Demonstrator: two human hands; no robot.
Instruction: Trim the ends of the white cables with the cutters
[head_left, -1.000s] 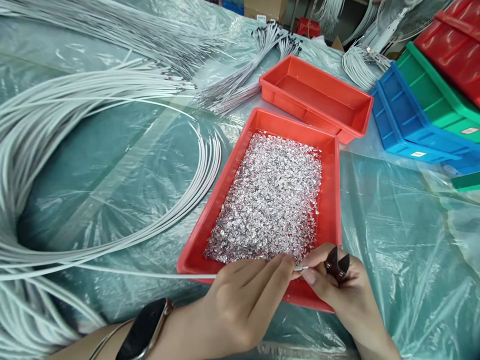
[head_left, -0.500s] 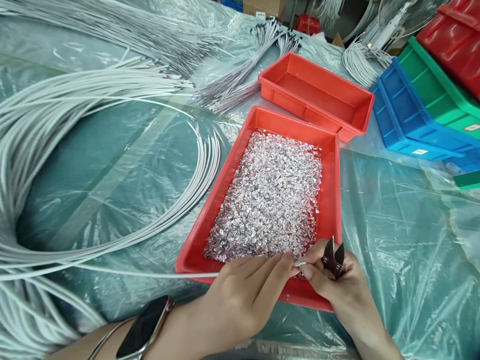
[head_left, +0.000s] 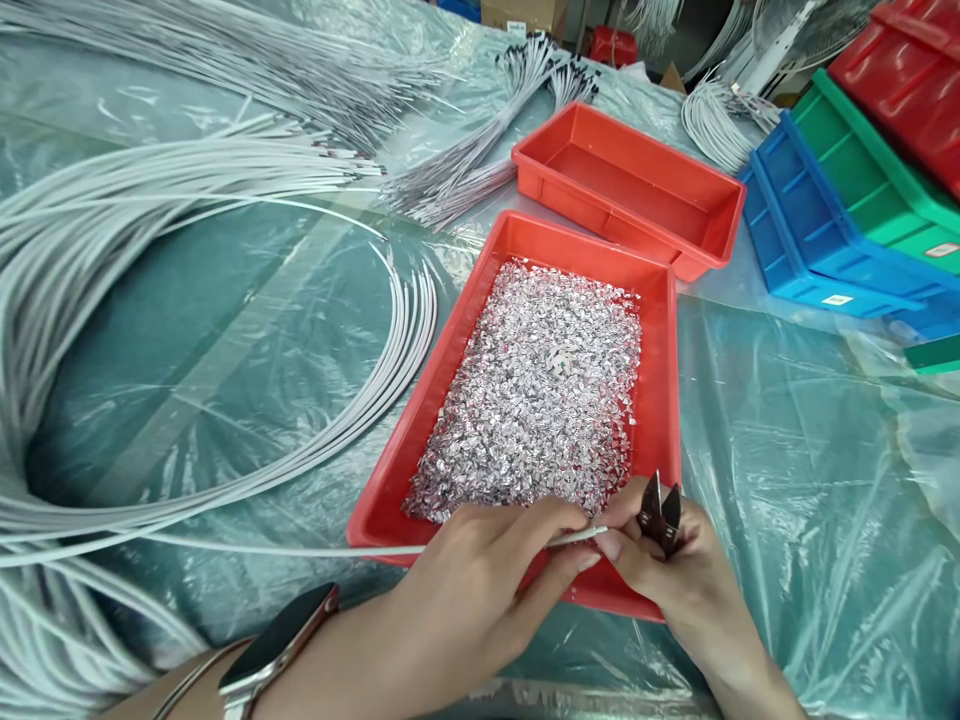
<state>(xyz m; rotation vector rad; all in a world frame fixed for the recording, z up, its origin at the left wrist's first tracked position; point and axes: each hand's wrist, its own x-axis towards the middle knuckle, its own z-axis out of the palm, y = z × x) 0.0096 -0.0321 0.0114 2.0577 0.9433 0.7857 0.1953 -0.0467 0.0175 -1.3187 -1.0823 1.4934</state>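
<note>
A: ok so where's the white cable (head_left: 576, 537) right now?

B: Its end is above the near part of the red tray (head_left: 661, 370), between the two hands. The right hand (head_left: 686, 560) has its grip on the tip, thumb and finger pinching, and there's a pair of dark nippers (head_left: 660, 518) tucked in the same hand, blades spread.

A: and the left?

B: That's what just changed. A moment ago the left hand (head_left: 480, 580) had thumb and index together near the tip; now they've parted, so more cable shows. Can't tell if the hidden fingers hold it. My read: the right pinch is doing most of the steadying.

A: what's around?

B: Silvery metal bits (head_left: 525, 400) in the tray, a second red tray (head_left: 570, 200) just beyond, a cable coil (head_left: 45, 300) to the left on the plastic-covered table (head_left: 787, 450), blue crates (head_left: 817, 270) off right.
</note>
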